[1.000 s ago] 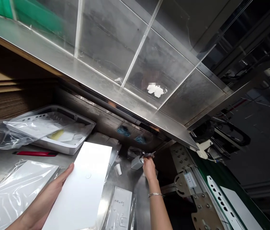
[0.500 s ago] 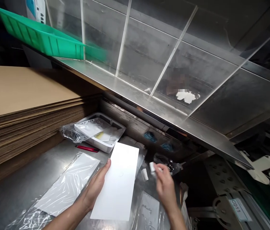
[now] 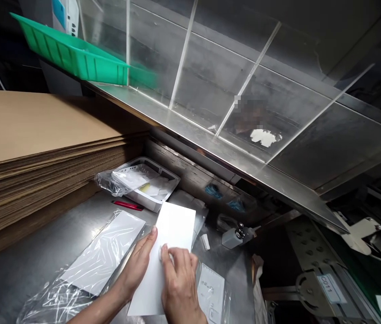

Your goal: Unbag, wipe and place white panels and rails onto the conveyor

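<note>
My left hand (image 3: 139, 265) grips the left edge of a white rectangular panel (image 3: 177, 222), thumb on its face. Over the panel's middle, my right hand (image 3: 179, 279) presses a small white piece (image 3: 161, 253), mostly hidden by the fingers, against the surface. To the left lies a white sheet in clear plastic (image 3: 106, 252). Another bagged white item with small markings (image 3: 210, 288) rests right of the panel. A small white block (image 3: 205, 242) sits on the metal table, near a clear bottle with a metal top (image 3: 233, 237).
Stacked cardboard (image 3: 42, 130) fills the left side. Behind the hands are a grey tray (image 3: 156, 208) holding papers and plastic, and a red cutter (image 3: 128, 205). A metal shelf (image 3: 177, 123) with clear dividers and a green bin (image 3: 75, 58) stands above. Machinery (image 3: 315, 288) is at right.
My right hand has moved left and down with the small white piece, from beside the panel onto its face. The bottle is now uncovered. The view has shifted slightly.
</note>
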The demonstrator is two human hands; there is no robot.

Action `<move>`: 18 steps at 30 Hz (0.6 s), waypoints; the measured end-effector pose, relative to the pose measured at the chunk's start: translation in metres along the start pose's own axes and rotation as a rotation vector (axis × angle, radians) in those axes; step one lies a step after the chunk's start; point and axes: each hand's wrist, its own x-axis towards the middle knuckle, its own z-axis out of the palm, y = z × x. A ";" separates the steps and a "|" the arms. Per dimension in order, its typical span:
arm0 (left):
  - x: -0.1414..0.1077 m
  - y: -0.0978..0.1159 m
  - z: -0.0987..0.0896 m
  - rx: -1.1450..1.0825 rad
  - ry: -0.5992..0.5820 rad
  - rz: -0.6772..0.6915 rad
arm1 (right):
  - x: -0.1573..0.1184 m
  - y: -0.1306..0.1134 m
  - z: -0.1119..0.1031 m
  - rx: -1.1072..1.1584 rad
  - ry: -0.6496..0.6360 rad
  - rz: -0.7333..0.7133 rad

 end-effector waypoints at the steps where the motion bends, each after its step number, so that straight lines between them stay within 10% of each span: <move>1: 0.000 -0.002 -0.001 -0.016 -0.009 0.008 | -0.001 -0.001 0.000 -0.009 0.005 0.027; 18: -0.019 0.006 -0.016 -0.041 -0.200 0.105 | 0.027 0.000 0.001 -0.034 0.136 0.009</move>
